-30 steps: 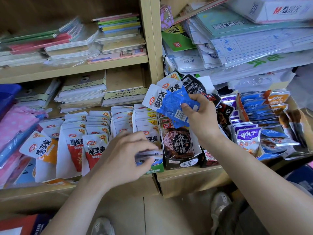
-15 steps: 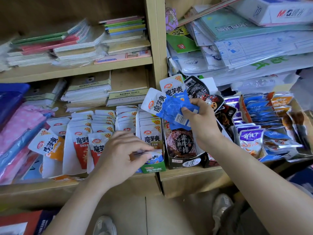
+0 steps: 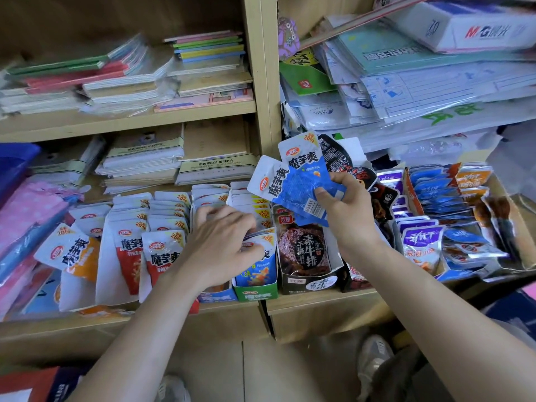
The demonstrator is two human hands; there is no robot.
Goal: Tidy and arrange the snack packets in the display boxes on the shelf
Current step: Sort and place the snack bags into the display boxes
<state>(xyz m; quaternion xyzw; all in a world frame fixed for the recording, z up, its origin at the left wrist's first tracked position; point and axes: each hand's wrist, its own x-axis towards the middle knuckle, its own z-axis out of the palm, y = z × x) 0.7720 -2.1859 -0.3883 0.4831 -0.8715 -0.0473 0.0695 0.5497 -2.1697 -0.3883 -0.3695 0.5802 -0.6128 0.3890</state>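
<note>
My right hand holds a fan of blue snack packets up above the shelf, with dark packets behind them. My left hand reaches into the row of packets standing in the green display box, fingers spread and pressed on the packet tops; whether it grips one is hidden. Red and white packets stand in rows to the left. A dark display box with brown packets stands just right of the green box.
A cardboard tray with blue, purple and orange packets sits at the right. Stacked notebooks lie behind the snack rows. A wooden upright divides the shelf. Pink and blue bags crowd the left. My shoes show on the floor below.
My left hand moved up and back from the green box's front edge into the packet row, fingers now spread. My right hand with the blue packets stayed in about the same place.
</note>
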